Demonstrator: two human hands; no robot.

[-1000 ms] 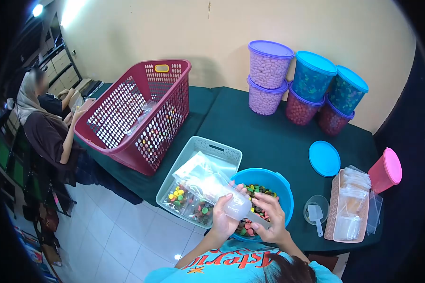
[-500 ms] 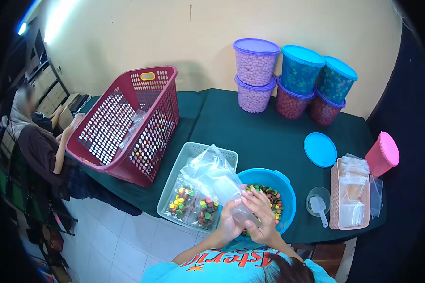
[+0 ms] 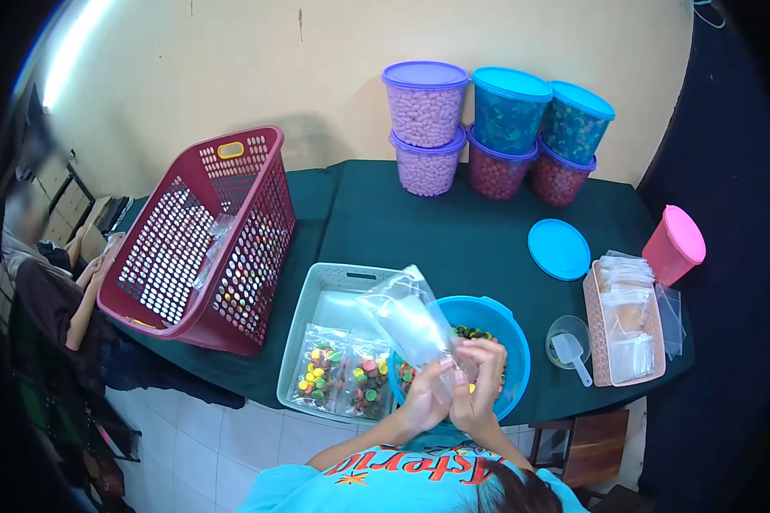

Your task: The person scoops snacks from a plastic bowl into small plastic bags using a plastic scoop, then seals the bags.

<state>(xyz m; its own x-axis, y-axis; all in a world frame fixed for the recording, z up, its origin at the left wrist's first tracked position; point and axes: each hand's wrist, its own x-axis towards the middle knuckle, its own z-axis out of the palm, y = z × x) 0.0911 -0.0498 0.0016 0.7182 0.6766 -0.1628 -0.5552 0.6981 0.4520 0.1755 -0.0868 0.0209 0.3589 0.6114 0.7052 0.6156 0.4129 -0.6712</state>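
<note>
Between my two hands I hold a clear plastic bag (image 3: 409,312), its far end pointing up and to the left. My left hand (image 3: 425,402) pinches its near edge, and my right hand (image 3: 481,372) grips the same end with bent fingers. Below them is a blue basin (image 3: 515,376) with brown, green, yellow and pink candies (image 3: 469,332), partly hidden by the hands and bag. Left of the basin stands a pale green tray (image 3: 304,295) with two filled candy bags (image 3: 319,374) lying side by side.
A maroon laundry basket (image 3: 257,214) stands at left, with a person (image 3: 56,291) beyond it. Stacked lidded tubs (image 3: 428,120) line the back. At right are a blue lid (image 3: 559,250), a scoop (image 3: 571,350) in a bowl, a basket of plastic bags (image 3: 603,342) and a pink tub (image 3: 672,248).
My right hand's fingers have curled tighter at the bag's end, and the bag has turned narrower and more upright. The view has shifted, so the tray's two filled bags show more fully.
</note>
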